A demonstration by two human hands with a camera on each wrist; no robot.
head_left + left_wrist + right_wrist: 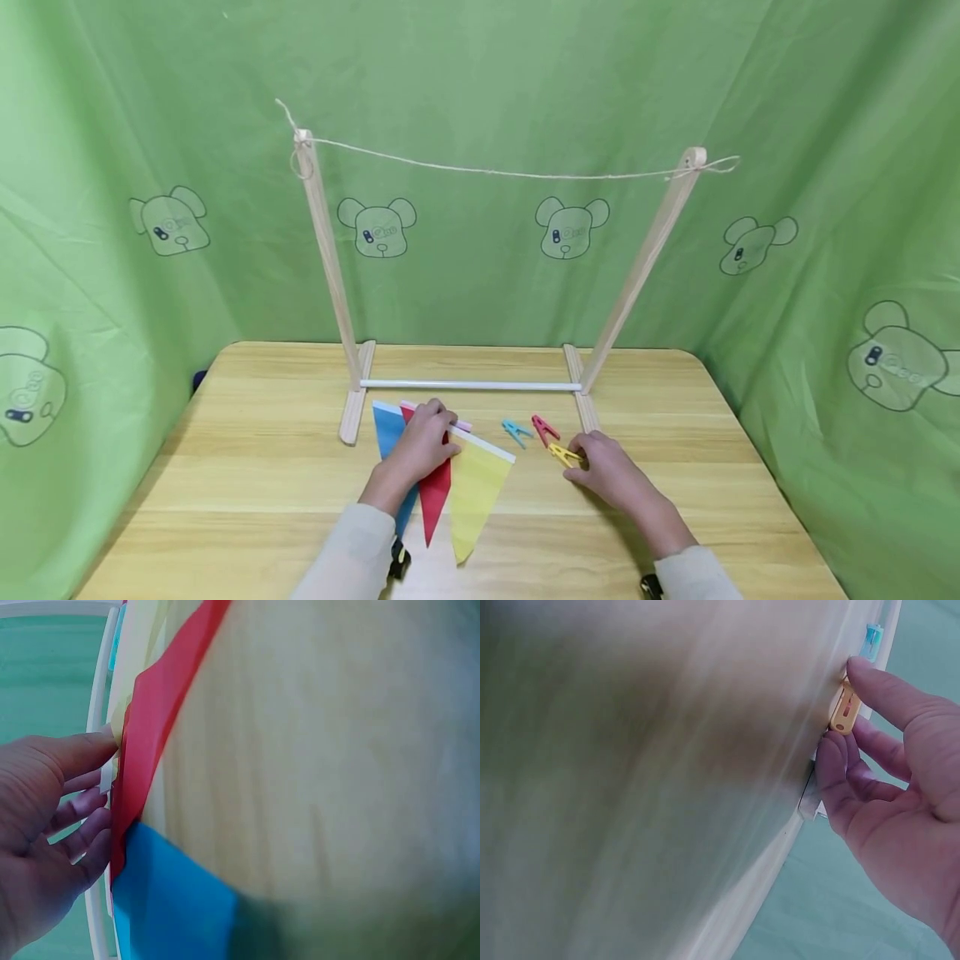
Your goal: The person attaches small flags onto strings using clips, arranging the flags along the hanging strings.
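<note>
Tabletop (675, 508): yellow clip (560, 455) at right hand's (609, 472) fingertips (831, 756)

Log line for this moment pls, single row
left hand: pinches yellow pennant | right hand: holds yellow clip | blue clip, red clip: unheld | string: tied between wooden posts

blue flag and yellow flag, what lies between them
The red flag, partly under the left hand, lies between the blue flag and yellow flag, as the head view shows.
</note>
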